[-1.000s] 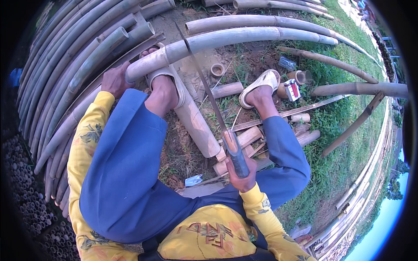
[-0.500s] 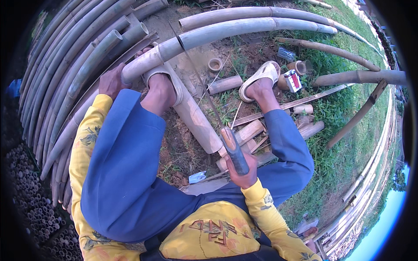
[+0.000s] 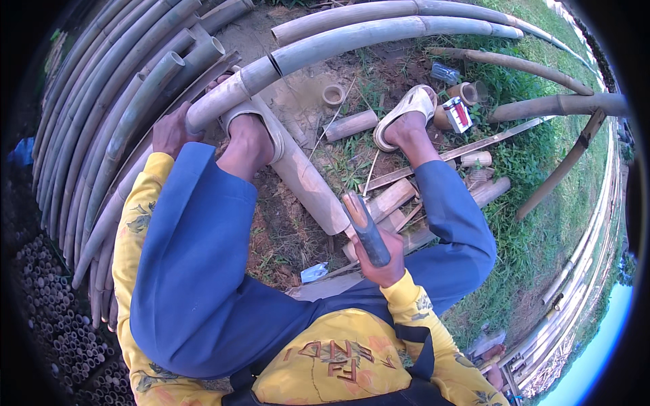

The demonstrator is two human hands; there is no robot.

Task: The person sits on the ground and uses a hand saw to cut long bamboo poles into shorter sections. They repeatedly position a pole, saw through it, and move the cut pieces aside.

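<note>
A pale bamboo pole [image 3: 352, 39] arches across the top, its near end resting by my left foot. My left hand [image 3: 173, 128] is closed around that end, some fingers hidden. A dark narrow cut [image 3: 274, 64] crosses the pole a short way from the hand. In front of my lap, my right hand [image 3: 383, 260] grips the dark handle of a saw [image 3: 365, 230]. Its thin blade hardly shows now, so I cannot tell where its tip is. My left foot's sandal stands on a thick bamboo piece [image 3: 305, 183] lying below the pole.
Stacked bamboo poles [image 3: 101, 128] fill the left side. Beyond my right sandal [image 3: 406, 118] lie a red-and-white pack [image 3: 457, 115], a clear plastic bottle [image 3: 445, 73] and short bamboo offcuts [image 3: 352, 126]. A bamboo ring [image 3: 333, 95] sits on the dirt. Bamboo posts [image 3: 558, 114] stand on grass at right.
The saw blade, plainly seen across the pole before, is now barely visible. The saw handle and right hand have shifted slightly. My left hand keeps its hold on the pole.
</note>
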